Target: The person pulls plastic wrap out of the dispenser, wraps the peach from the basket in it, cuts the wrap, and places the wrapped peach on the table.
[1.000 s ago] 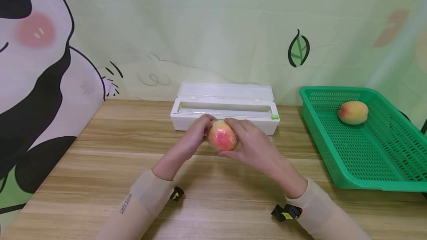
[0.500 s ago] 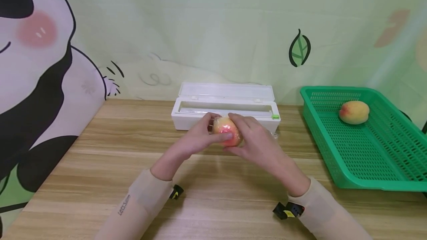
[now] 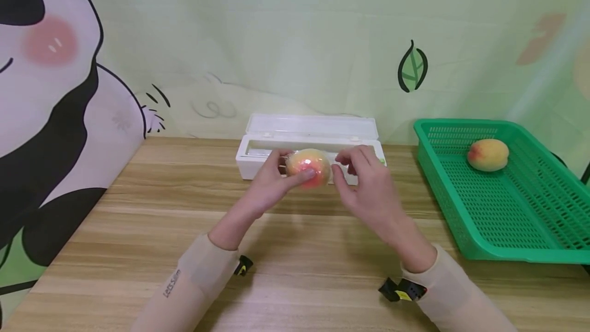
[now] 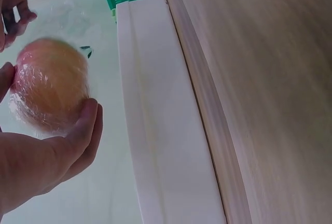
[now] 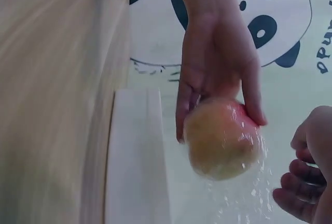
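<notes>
A yellow-pink peach [image 3: 308,170] is wrapped in shiny cling film and held up above the table. My left hand [image 3: 269,184] grips it from the left side, the thumb across its front and the fingers behind it. My right hand [image 3: 369,188] is just right of the peach, with bent fingers and the thumb near the forefinger. In the right wrist view, loose clear cling film [image 5: 259,193] trails from the peach towards the right fingers; I cannot tell whether they pinch it. Behind the hands stands a white cling film dispenser [image 3: 251,168] with its clear lid [image 3: 311,126] raised.
On the right of the wooden table [image 3: 299,281] sits a green plastic basket [image 3: 465,229] with another peach [image 3: 488,155] in it. A pale green backdrop [image 3: 286,40] with panda drawings hangs behind the table. Small black devices [image 3: 401,290] are strapped to the wrists.
My right hand has let go of the peach and moved off to its right. The left thumb has come across the front of the peach, which is raised slightly and turned.
</notes>
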Demonstrator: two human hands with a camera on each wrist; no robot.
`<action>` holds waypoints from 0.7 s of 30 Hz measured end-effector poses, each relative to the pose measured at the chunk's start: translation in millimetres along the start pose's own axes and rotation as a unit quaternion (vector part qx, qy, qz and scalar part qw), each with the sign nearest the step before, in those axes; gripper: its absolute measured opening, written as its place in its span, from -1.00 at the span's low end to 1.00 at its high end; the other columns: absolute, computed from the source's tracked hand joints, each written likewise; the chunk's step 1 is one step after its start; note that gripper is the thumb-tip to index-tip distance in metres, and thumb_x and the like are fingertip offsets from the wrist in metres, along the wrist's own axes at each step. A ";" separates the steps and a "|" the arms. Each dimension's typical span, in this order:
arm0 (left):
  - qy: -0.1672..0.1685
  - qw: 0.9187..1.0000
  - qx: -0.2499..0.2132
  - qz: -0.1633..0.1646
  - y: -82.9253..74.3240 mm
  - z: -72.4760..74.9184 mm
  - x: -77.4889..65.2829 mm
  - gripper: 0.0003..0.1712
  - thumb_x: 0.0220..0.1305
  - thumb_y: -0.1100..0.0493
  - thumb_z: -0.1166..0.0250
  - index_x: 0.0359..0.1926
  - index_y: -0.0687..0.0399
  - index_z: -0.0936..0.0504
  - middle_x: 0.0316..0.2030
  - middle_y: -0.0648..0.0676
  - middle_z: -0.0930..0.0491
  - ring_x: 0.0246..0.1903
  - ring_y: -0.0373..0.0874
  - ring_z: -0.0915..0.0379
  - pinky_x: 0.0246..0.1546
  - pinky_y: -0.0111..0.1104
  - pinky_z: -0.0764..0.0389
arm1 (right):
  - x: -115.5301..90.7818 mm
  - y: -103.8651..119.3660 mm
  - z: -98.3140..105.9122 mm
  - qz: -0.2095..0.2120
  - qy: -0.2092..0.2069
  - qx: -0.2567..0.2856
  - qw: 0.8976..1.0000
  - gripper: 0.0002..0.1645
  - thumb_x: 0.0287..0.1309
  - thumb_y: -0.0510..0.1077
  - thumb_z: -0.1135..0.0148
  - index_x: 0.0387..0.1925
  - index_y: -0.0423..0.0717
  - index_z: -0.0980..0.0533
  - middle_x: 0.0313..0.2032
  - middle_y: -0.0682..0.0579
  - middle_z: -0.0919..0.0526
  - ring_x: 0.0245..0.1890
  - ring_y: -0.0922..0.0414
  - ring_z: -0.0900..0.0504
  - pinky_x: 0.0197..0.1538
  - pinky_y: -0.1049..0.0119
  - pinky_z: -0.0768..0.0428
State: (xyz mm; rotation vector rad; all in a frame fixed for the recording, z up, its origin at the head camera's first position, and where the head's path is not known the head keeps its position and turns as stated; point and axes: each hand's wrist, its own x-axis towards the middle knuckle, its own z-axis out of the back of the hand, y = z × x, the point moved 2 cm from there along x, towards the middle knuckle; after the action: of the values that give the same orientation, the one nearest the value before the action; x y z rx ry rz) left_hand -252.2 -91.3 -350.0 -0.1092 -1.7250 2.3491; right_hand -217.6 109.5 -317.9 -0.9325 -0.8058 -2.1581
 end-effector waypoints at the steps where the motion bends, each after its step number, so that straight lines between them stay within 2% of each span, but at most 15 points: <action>1: -0.003 1.000 -0.002 0.000 0.0 0.0 0.1 -0.20 0.14 -0.14 -0.45 0.21 0.11 -0.27 -0.01 0.08 -0.42 -0.03 -0.01 -0.43 -0.19 -0.32 -0.54 | -1.2 0.3 -1.0 -0.006 0.000 0.009 1.000 -0.85 0.13 -0.30 -0.31 -0.27 -0.23 -0.50 -0.34 0.02 -0.53 -0.39 0.11 -0.50 -0.32 0.41 -0.50; 5: -0.015 1.000 -0.003 0.000 -0.5 -0.5 0.5 -0.17 0.12 -0.20 -0.44 0.22 0.08 -0.26 0.00 0.07 -0.39 -0.03 -0.01 -0.42 -0.19 -0.31 -0.54 | -4.8 -0.8 -8.5 -0.042 0.019 0.033 0.998 -0.91 0.18 -0.31 -0.25 -0.27 -0.20 -0.50 -0.36 0.07 -0.53 -0.41 0.16 -0.52 -0.39 0.44 -0.53; 10: -0.026 1.000 0.010 -0.010 -3.3 -0.8 -0.6 -0.17 0.10 -0.23 -0.44 0.22 0.03 -0.27 0.00 0.04 -0.39 -0.04 -0.03 -0.42 -0.21 -0.32 -0.54 | -6.6 -5.2 -14.0 -0.068 0.000 0.056 0.996 -0.88 0.22 -0.31 -0.23 -0.21 -0.25 -0.50 -0.29 0.03 -0.53 -0.33 0.15 -0.54 -0.28 0.35 -0.57; 15: -0.022 0.999 0.009 -0.026 -5.6 -1.8 -2.1 -0.21 0.11 -0.22 -0.44 0.20 0.02 -0.30 -0.02 0.03 -0.42 -0.04 -0.05 -0.44 -0.21 -0.31 -0.55 | -6.6 -10.9 -15.9 -0.092 -0.011 0.085 0.992 -0.87 0.26 -0.34 -0.18 -0.16 -0.30 -0.48 -0.24 0.00 -0.51 -0.24 0.11 -0.53 -0.17 0.22 -0.59; 21: -0.017 0.999 0.014 -0.032 -6.4 -2.5 -4.0 -0.19 0.10 -0.26 -0.43 0.20 0.01 -0.31 -0.01 0.00 -0.43 -0.01 -0.06 -0.44 -0.20 -0.31 -0.55 | -6.5 -14.0 -16.9 -0.133 0.004 0.116 0.984 -0.84 0.31 -0.33 -0.12 -0.10 -0.29 -0.46 -0.17 -0.01 -0.48 -0.14 0.10 -0.52 -0.07 0.34 -0.56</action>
State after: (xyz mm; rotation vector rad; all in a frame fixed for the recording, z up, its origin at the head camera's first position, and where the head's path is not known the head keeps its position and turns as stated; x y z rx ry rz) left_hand -247.0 -88.0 -345.0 -0.0103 -1.6838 2.3415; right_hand -231.0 107.7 -336.3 -0.7304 -1.2061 -2.2269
